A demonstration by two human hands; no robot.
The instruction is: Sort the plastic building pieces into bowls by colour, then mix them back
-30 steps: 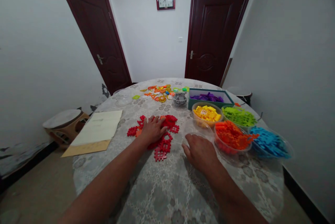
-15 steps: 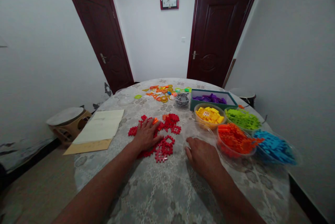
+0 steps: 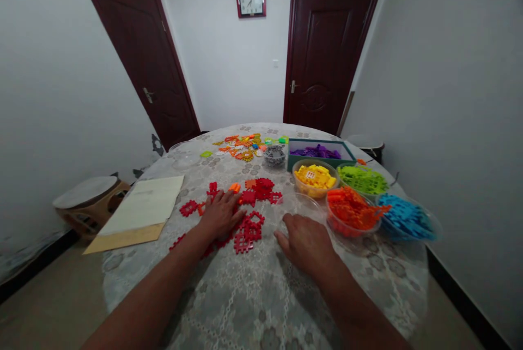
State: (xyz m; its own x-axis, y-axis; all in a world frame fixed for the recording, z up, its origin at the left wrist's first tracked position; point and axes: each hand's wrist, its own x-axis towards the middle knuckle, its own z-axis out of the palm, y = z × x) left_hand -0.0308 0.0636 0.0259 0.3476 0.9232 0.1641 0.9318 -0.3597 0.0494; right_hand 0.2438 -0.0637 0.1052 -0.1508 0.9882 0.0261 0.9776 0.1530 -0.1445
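My left hand [image 3: 220,216] lies palm down with its fingers stretched over a spread of red plastic building pieces [image 3: 244,242], which are flat squares and other shapes with toothed edges. A bright orange piece [image 3: 235,188] shows just beyond its fingertips. More red pieces [image 3: 263,187] lie to its right, overlapping, and one red piece [image 3: 188,208] sits apart on the left. My right hand [image 3: 308,243] is curled at the near side of a clear plastic bowl [image 3: 304,197]. Its thumb and forefinger appear to grip the rim, though the other fingers are hidden.
Tubs of yellow [image 3: 314,176], green [image 3: 363,178], orange [image 3: 353,209] and blue pieces [image 3: 406,216] stand on the right. Behind them is a box of purple pieces [image 3: 316,151]. A grey-filled bowl [image 3: 274,155] and mixed pieces [image 3: 243,145] lie farther back. Paper [image 3: 143,205] is at left.
The view has turned slightly right. Beneath my left hand the red pieces are more spread out, with some now farther left. My right hand stays by the clear bowl.
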